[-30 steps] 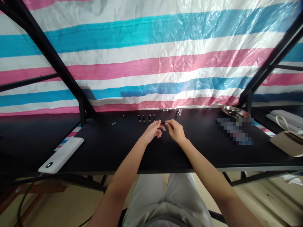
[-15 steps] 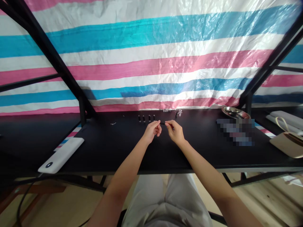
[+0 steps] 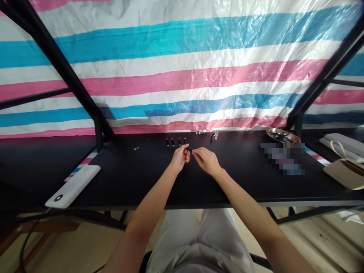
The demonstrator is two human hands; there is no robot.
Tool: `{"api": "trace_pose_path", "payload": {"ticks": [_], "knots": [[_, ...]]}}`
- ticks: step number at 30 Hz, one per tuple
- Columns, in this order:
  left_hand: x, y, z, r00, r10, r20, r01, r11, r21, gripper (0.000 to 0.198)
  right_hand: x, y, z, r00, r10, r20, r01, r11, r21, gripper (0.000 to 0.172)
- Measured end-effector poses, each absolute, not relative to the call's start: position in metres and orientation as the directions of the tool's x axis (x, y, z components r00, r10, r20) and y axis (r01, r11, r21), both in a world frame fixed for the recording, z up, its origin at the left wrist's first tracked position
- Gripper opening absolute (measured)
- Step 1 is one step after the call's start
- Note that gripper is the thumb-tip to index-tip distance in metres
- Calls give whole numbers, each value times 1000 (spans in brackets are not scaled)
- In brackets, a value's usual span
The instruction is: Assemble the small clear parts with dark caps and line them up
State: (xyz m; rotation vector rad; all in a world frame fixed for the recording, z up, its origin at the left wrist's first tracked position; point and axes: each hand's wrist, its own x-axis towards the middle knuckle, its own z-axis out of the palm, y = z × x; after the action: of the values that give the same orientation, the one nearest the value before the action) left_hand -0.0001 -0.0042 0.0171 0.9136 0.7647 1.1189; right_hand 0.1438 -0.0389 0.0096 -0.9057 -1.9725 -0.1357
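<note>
My left hand (image 3: 179,157) pinches one end of a small black cylinder (image 3: 190,149) between thumb and forefinger, its other fingers curled. At the other end, the fingertips of my right hand (image 3: 207,160) are closed on the same piece. Both hands are just above the black table (image 3: 159,185). Beyond my left hand stands a row of several short black cylinders (image 3: 172,143) with pale ends. Farther back lie a row of small silvery pieces (image 3: 200,133) and, to their right, a dark piece (image 3: 212,137) beside a shiny tangle (image 3: 216,135); their kinds are too small to tell.
A white power bank (image 3: 75,185) with a cable lies at the left edge. On the right are a round metal dish (image 3: 281,135), a pixelated item (image 3: 287,161) and a beige pouch (image 3: 345,173). Thin pale scraps (image 3: 136,148) lie left of my hands. A striped sheet (image 3: 182,76) hangs behind.
Both hands have shifted slightly left, and the right hand has turned with its fingers pointing more to the left. The black cylinder now tilts down toward the right instead of lying nearly level.
</note>
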Motion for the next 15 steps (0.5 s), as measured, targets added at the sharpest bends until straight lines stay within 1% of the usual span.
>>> {"api": "trace_pose_path", "payload": {"ticks": [4, 7, 12, 15], "knots": [[0, -3, 16, 229, 971, -61, -377, 147, 914, 37, 143, -40, 10, -340, 529, 778, 660, 723, -203, 19], [0, -3, 15, 199, 978, -55, -364, 126, 923, 34, 142, -41, 12, -320, 526, 788, 659, 721, -214, 17], [0, -1, 13, 137, 989, -57, -363, 103, 926, 34, 142, -42, 12, -216, 546, 809, 634, 709, -309, 14], [-2, 2, 10, 75, 993, -93, -335, 113, 935, 35, 143, -42, 13, -94, 568, 817, 618, 677, -400, 11]]}}
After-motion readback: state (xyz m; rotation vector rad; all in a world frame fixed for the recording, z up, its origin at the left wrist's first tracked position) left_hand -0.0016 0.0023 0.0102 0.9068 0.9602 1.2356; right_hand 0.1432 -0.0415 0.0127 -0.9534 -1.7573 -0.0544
